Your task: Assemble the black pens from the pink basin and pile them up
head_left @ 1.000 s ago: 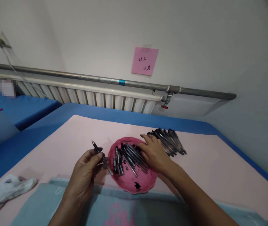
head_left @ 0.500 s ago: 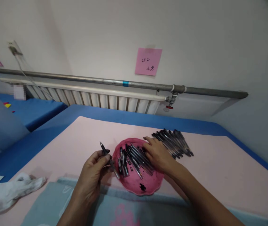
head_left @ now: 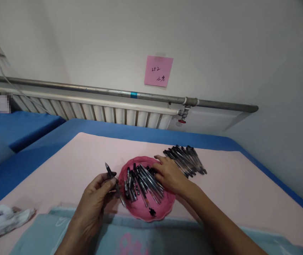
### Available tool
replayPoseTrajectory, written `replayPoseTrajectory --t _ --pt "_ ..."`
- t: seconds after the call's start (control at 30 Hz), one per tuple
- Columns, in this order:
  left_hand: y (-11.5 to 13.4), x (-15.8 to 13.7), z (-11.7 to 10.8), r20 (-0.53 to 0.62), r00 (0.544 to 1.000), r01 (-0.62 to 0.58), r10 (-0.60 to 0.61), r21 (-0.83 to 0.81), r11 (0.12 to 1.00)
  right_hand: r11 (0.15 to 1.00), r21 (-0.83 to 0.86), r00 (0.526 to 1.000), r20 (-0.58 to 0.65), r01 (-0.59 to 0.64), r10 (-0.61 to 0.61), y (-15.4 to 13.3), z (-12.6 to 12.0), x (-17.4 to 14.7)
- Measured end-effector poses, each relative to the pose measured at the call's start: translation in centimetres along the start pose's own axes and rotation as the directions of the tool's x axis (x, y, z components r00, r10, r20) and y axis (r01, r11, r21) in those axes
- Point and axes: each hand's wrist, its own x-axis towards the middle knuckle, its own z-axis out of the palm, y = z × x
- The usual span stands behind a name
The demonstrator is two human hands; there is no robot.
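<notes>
My left hand (head_left: 96, 194) is closed around a clear-barrelled pen (head_left: 119, 195) with a black grip, its bare tip pointing up and away. Just right of it sits a round pink basket (head_left: 164, 213) with a wavy rim. Inside lie clear pen barrels (head_left: 150, 184), black pen caps (head_left: 131, 187) and small black parts (head_left: 152, 211). My right hand (head_left: 171, 173) reaches over the basket's far right rim. Its fingers are apart, one stretched along the rim and others bent down among the parts, where the fingertips are partly hidden.
Several capped pens (head_left: 185, 159) lie in a row behind my right hand. A white cloth or glove (head_left: 5, 223) rests at the left on the pink mat (head_left: 87, 152). A blue-green cloth (head_left: 188, 237) covers the near edge. Behind stand a radiator (head_left: 108, 115) and a pipe (head_left: 87, 88).
The view has shifted a little to the right, so everything appears further left. My left hand keeps its hold on the pen. The right hand's fingers have moved slightly within the basket.
</notes>
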Motion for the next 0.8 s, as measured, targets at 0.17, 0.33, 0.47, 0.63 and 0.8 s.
replayPoseTrajectory --t 0.17,0.33,0.47,0.63,0.8 --pt "0.07 -0.28 0.21 0.002 1.0 -0.019 0.019 -0.005 1.0 0.992 -0.007 0.992 -0.032 0.123 -0.123 0.14 0.09 0.4" --pt "-0.07 -0.15 0.15 0.021 0.999 -0.028 0.028 0.011 1.0 0.997 -0.024 0.997 -0.028 0.073 -0.074 0.02 -0.05 0.51" --pt "-0.04 -0.11 0.16 0.01 1.0 -0.029 0.029 0.031 0.999 0.997 -0.006 0.996 -0.041 0.082 -0.083 -0.36 -0.26 0.34" --pt "0.02 -0.22 0.27 0.024 0.999 -0.029 0.028 0.054 0.998 0.997 -0.024 0.998 0.013 0.069 -0.069 -0.72 -0.35 0.24" --pt "-0.26 -0.12 0.06 0.043 0.998 -0.055 0.051 0.088 0.995 0.998 -0.066 0.999 0.02 -0.024 0.026 -0.43 -0.16 0.1"
